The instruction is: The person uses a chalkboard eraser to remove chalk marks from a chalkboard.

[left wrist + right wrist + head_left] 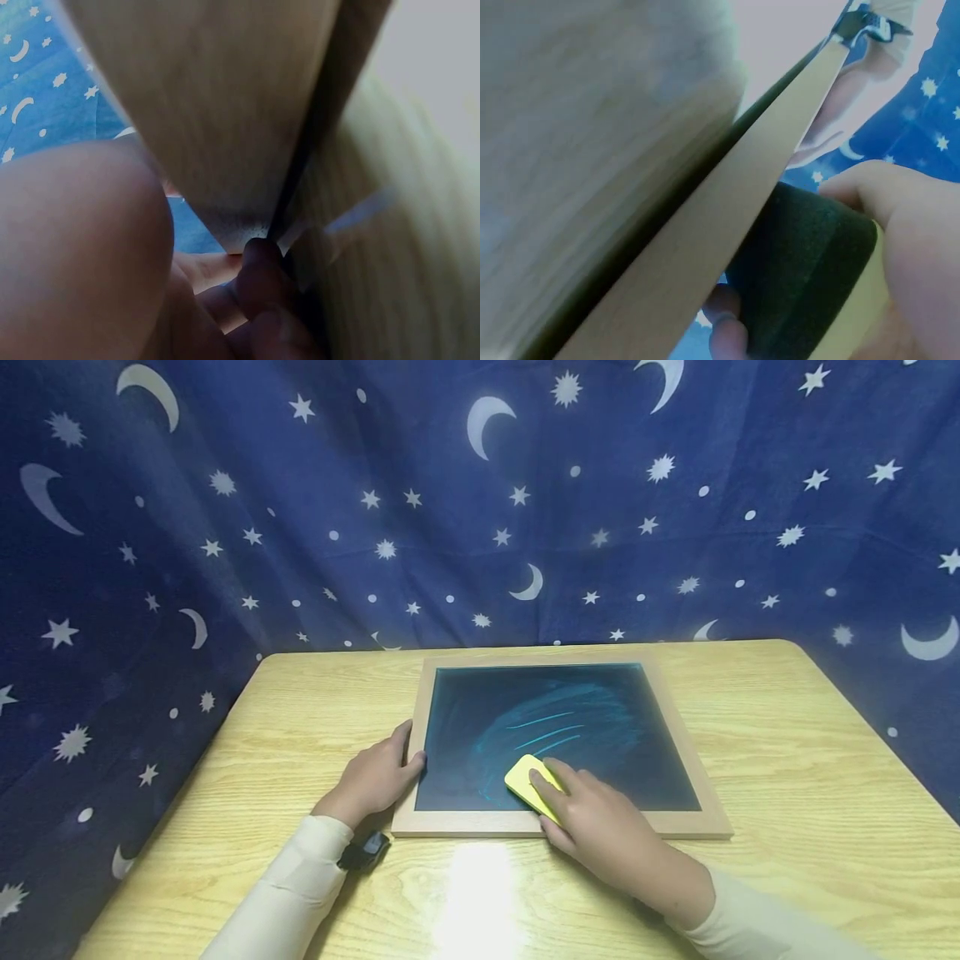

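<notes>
A small chalkboard (667, 777) in a pale wooden frame (562, 824) lies on the table. Its dark surface carries several blue-green chalk lines (543, 722) and a wide curved smear of chalk dust. At the frame's left side, my left hand (378, 777) holds the edge, thumb on top. The left wrist view has its fingers (262, 277) curled by the frame's underside. My right hand (603, 818) grips a yellow chalkboard eraser (521, 777) over the board's lower middle, below the lines. The right wrist view reveals the eraser's dark felt (795, 262) near the frame's front edge.
The light wood-grain table (795, 760) extends on both sides of the board. Behind and to the left hangs a blue curtain (450, 468) with moons and stars. A black device (363, 852) is strapped at the left wrist, near the frame's front left corner.
</notes>
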`<state>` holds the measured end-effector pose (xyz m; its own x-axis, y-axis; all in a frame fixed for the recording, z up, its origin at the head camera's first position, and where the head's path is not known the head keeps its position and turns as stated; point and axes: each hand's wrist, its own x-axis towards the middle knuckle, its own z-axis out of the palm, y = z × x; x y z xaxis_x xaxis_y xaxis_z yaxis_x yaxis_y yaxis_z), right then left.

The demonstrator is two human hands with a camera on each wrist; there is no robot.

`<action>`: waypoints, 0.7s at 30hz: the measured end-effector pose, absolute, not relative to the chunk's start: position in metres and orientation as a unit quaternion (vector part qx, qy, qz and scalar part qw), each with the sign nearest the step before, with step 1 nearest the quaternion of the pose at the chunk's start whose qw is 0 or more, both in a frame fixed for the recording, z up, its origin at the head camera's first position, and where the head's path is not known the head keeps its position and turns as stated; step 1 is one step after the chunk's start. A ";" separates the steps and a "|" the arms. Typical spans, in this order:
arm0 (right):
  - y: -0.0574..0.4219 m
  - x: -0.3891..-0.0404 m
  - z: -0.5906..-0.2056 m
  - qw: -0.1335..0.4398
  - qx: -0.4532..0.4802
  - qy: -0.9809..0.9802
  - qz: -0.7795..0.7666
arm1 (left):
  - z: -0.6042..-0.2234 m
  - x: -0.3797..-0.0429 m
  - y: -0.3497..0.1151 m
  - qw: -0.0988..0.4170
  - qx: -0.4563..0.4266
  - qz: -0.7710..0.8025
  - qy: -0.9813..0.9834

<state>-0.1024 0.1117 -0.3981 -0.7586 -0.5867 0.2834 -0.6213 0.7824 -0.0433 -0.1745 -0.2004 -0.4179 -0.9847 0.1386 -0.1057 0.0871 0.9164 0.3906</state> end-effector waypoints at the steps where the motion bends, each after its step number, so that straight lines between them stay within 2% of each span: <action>1: 0.110 -0.101 -0.398 0.125 0.326 -0.935 0.068 | -0.418 -0.175 -0.200 0.066 0.058 0.195 0.977; 8: 0.106 -0.096 -0.400 0.126 0.341 -0.929 0.075 | -0.418 -0.175 -0.200 0.065 0.057 0.194 0.977; 21: 0.110 -0.101 -0.403 0.108 0.315 -0.940 0.076 | -0.418 -0.175 -0.199 0.065 0.058 0.191 0.978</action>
<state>-0.1007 0.1097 -0.4034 -0.7786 -0.5748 0.2519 -0.6078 0.7905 -0.0750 -0.1752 -0.1994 -0.4177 -0.9846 0.1392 -0.1054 0.0894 0.9205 0.3805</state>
